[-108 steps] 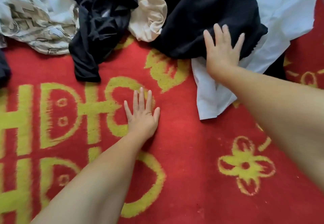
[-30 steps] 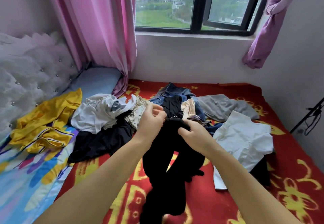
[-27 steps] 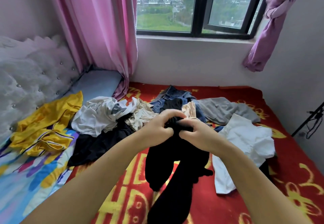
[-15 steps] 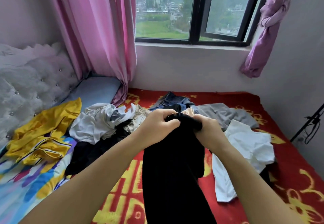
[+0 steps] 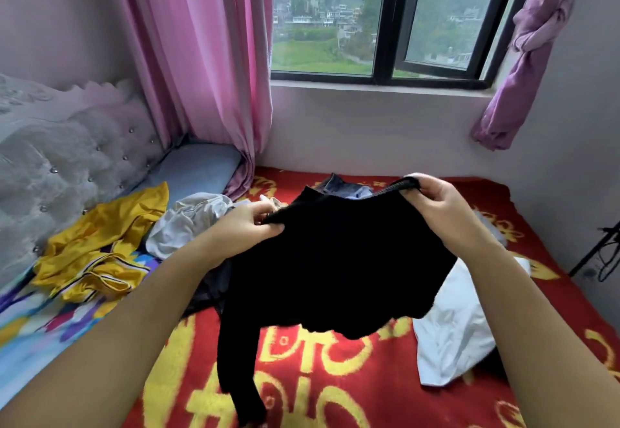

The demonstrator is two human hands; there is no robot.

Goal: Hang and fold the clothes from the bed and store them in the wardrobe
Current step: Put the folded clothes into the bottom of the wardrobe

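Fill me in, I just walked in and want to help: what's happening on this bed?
A person is sorting laundry. Both hands hold up a black long-sleeved knit top by its upper edge, left hand and right hand spread apart, one sleeve dangling toward the red and yellow patterned blanket. A crumpled yellow garment, a white shirt and other clothes lie unfolded on the bed.

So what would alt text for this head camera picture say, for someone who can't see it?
Two bare hands, left hand and right hand, hold a black garment spread above a red and yellow blanket strewn with clothes. A pink curtain hangs beside the window.
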